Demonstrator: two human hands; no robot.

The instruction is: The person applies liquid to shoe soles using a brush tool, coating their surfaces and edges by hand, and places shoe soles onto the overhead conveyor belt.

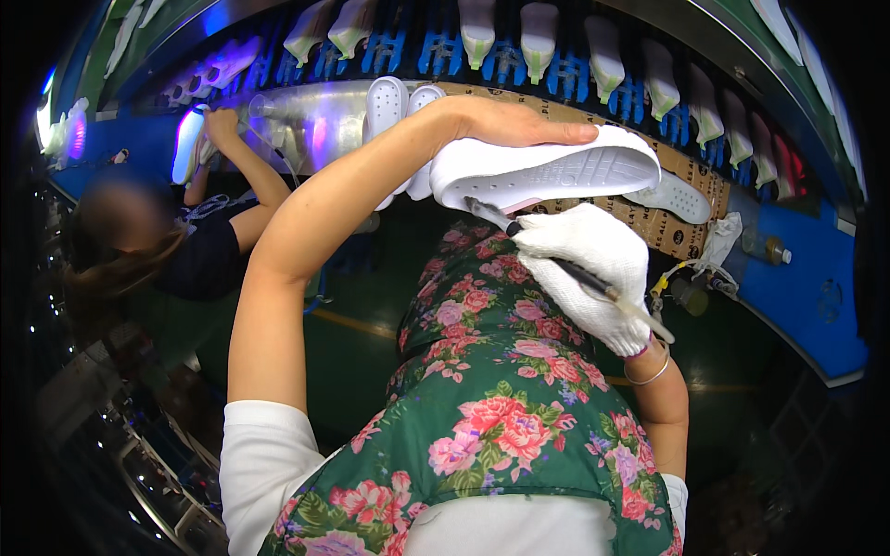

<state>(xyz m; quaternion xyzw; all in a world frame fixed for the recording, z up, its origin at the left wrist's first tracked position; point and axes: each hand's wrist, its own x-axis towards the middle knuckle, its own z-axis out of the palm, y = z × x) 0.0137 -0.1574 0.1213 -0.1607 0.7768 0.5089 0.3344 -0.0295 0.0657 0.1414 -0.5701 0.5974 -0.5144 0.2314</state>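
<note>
My bare left hand (524,123) grips a white shoe sole (593,169) from its far side. The sole is tipped so that its hollow inside faces me. In my gloved right hand (593,255) is a brush (489,215) with a dark handle and a pale tube running from its back end. The bristles are at the inner rim of the sole, near its left end; whether they press on it I cannot tell. Close to the sole's left side stand white soles with small holes (385,102). Another white sole (681,196) lies to the right.
Brown cardboard (640,221) covers part of the bench. Behind it, pale shoe uppers (539,42) hang in a row above blue holders (440,54). At right are a small bottle (768,248) and a white cloth (721,239). A co-worker (204,222) at left handles a sole.
</note>
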